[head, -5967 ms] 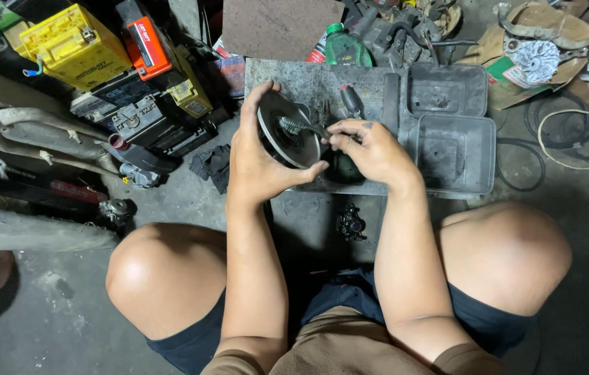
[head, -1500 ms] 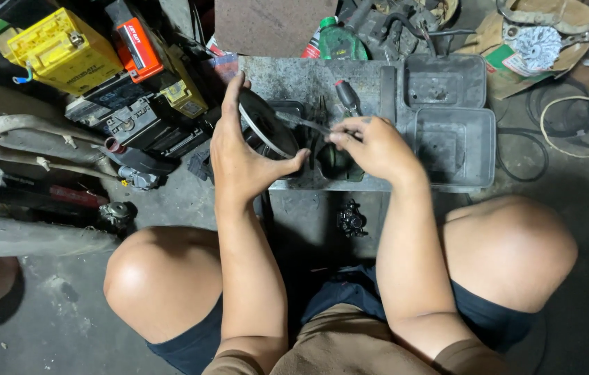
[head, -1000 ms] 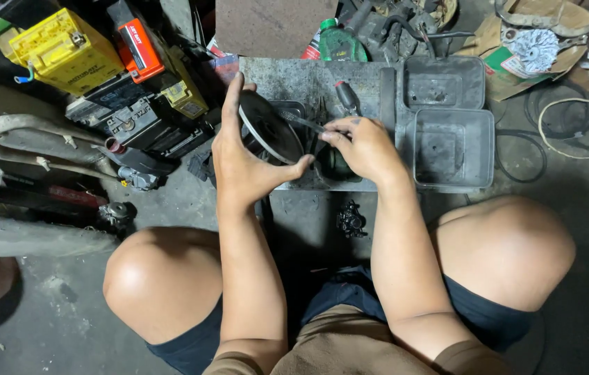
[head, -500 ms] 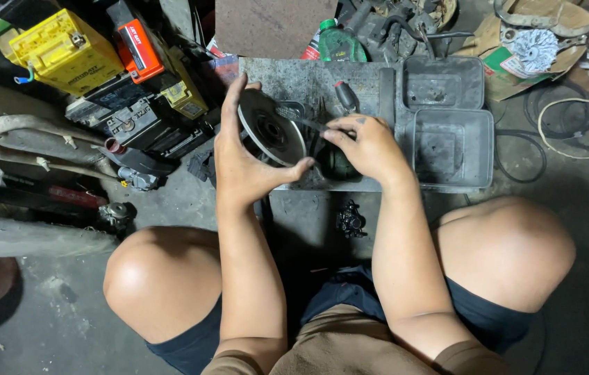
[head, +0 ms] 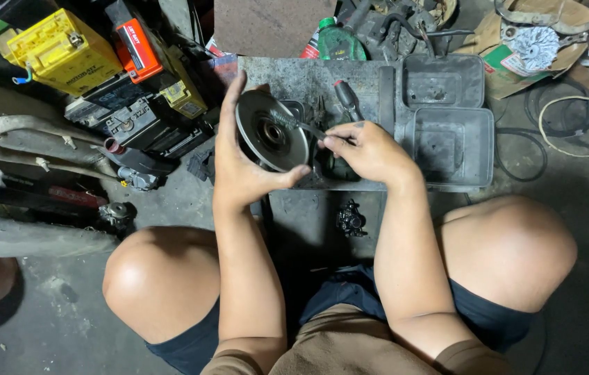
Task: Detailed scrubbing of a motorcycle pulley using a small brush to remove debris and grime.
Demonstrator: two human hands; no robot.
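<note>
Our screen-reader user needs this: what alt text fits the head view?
A seated person's left hand holds a round metal disc tilted over a grey metal tray, while the right hand works a thin tool at it.

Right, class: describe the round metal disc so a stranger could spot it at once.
Start at the grey metal tray on the floor before the person's knees. Over its left part, the left hand holds up the disc: the only round, shiny, dish-shaped thing there, with a dark hub.
</note>
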